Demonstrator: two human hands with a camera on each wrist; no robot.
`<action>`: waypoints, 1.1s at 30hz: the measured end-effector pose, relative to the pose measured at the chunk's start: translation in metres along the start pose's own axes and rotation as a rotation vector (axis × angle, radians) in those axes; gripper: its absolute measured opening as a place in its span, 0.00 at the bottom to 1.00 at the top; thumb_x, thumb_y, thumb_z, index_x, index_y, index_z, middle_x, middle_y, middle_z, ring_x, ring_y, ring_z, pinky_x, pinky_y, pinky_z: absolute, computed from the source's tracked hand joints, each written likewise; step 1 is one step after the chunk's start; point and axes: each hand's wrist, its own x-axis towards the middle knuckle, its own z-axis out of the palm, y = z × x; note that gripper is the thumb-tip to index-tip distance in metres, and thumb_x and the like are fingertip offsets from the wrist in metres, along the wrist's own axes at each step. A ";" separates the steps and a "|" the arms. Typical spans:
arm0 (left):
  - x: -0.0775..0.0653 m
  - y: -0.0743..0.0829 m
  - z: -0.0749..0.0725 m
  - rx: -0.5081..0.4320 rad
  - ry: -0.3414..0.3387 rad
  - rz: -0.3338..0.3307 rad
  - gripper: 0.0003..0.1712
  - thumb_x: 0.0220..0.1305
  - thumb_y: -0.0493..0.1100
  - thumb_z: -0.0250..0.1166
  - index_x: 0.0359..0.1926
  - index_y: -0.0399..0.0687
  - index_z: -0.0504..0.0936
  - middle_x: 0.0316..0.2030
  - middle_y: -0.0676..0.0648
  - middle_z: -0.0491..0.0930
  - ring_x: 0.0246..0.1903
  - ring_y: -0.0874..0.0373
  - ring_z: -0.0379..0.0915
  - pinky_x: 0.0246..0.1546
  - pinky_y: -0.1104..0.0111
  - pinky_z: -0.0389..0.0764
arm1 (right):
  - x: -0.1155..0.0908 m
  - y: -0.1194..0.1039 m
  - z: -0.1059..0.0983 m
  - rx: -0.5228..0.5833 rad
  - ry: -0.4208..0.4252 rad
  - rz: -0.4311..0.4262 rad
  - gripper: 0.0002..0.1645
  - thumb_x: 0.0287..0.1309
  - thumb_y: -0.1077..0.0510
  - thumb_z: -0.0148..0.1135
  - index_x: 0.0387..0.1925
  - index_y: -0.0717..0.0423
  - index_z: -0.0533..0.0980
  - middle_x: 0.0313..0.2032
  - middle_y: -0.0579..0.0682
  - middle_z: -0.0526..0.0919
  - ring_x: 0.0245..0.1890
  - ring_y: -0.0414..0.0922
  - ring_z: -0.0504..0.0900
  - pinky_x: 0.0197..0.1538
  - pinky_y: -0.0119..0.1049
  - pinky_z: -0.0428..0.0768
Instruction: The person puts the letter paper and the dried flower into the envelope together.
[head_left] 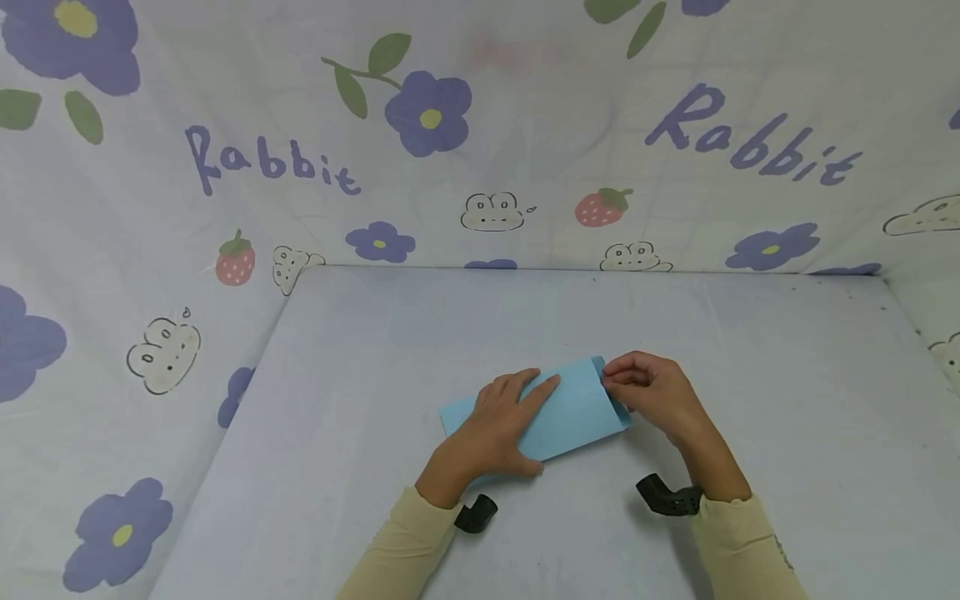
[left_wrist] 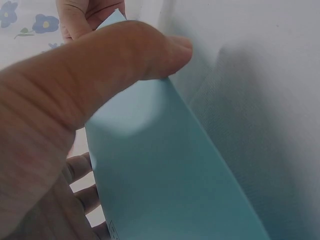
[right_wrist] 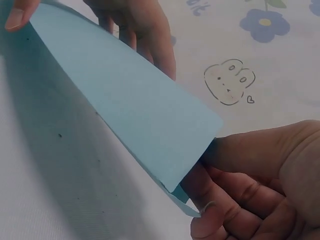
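A light blue paper envelope [head_left: 577, 408], or a folded paper much like one, lies at a slant between the hands, its end with a narrow fold turned to the right. Across its left part my left hand [head_left: 498, 425] is spread, fingers toward the far edge and the thumb [left_wrist: 170, 52] over the near edge. My right hand [head_left: 652, 392] is at the right end, fingers bent. In the right wrist view the thumb and index finger [right_wrist: 200, 185] pinch the paper at the open end, their tips partly hidden by it. Small dark marks show on the envelope in the left wrist view.
The white tabletop [head_left: 360, 350] spreads around the envelope and ends at a back edge. Behind and beside it hangs a white cloth [head_left: 525, 100] printed with flowers, rabbits and strawberries. A black wrist mount [head_left: 667, 496] sits at the right sleeve, another [head_left: 476, 513] at the left.
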 end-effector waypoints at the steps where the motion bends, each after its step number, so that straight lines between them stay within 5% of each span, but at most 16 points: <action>1: 0.000 0.000 0.000 0.000 0.000 0.002 0.66 0.45 0.57 0.81 0.79 0.53 0.52 0.74 0.42 0.53 0.70 0.45 0.53 0.66 0.47 0.58 | 0.000 0.000 0.000 0.001 -0.004 0.000 0.11 0.63 0.66 0.65 0.47 0.67 0.79 0.37 0.56 0.85 0.37 0.43 0.82 0.35 0.34 0.80; 13: 0.002 0.000 0.001 0.015 -0.001 0.010 0.66 0.46 0.57 0.81 0.79 0.53 0.52 0.74 0.42 0.53 0.70 0.45 0.53 0.66 0.47 0.58 | -0.002 0.003 -0.001 -0.014 -0.027 -0.017 0.13 0.63 0.67 0.63 0.49 0.67 0.79 0.39 0.56 0.85 0.40 0.44 0.82 0.40 0.32 0.79; 33: 0.016 -0.019 0.013 -0.037 -0.097 -0.081 0.63 0.51 0.63 0.76 0.79 0.51 0.52 0.76 0.40 0.49 0.73 0.44 0.48 0.68 0.46 0.54 | -0.010 0.022 -0.009 -0.149 0.051 0.000 0.12 0.65 0.61 0.65 0.47 0.66 0.80 0.38 0.55 0.85 0.37 0.48 0.81 0.35 0.34 0.78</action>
